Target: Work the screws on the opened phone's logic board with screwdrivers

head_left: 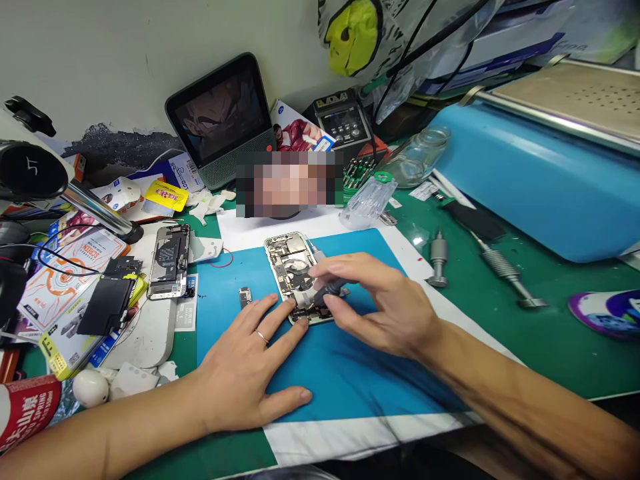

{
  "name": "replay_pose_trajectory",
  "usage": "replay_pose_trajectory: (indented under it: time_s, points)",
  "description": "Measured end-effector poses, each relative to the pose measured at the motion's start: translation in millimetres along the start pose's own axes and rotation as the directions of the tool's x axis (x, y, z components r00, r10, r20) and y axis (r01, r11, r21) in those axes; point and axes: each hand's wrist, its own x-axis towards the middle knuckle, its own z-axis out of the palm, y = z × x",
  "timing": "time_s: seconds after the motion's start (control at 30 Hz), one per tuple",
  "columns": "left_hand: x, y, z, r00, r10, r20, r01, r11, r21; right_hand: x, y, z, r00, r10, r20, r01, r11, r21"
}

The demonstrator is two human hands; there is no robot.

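Observation:
On the blue mat point(360, 380) lies an opened phone point(295, 257) with its circuit board, flat cables and inner parts bare. My left hand point(250, 363) rests palm down with fingers spread, its fingertips touching the phone's lower left edge. Just left of the phone is a small loose metal part point(245, 297). Over the phone's lower right side, my right hand point(390, 300) pinches a small dark grey object point(330, 289) between thumb and fingers. That object is partly hidden and blurred, so its kind cannot be told.
At the left, a second opened phone point(170, 260) lies near card boxes and a flat black part point(104, 305). Screwdrivers point(439, 260) stand and lie at the right, beside a glass jar point(423, 157). A smart display point(220, 113) leans at the back.

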Motion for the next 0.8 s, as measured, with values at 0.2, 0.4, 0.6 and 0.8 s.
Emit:
replay_pose_trajectory:
  time_s: [0.2,0.4,0.6,0.8]
  points:
    - [-1.4,-0.6,0.0,1.000,-0.002,-0.006,0.002,1.000,-0.006,-1.5,-0.4,0.2,0.994,0.109,-0.030,-0.105,0.989,0.107]
    - [-0.3,-0.7,0.7,1.000,-0.006,-0.002,0.006,1.000,0.005,-1.6,-1.5,1.9,0.993,0.122,-0.005,-0.121,0.986,0.115]
    - [0.5,-0.9,-0.5,1.000,0.004,0.023,-0.004,1.000,-0.008,0.7,-2.1,3.2,0.997,0.068,-0.019,-0.066,0.994,0.092]
    - [-0.6,-0.7,-1.4,0.999,0.010,0.048,-0.010,1.000,0.014,4.7,-3.5,1.4,0.999,0.038,-0.007,-0.038,0.999,0.032]
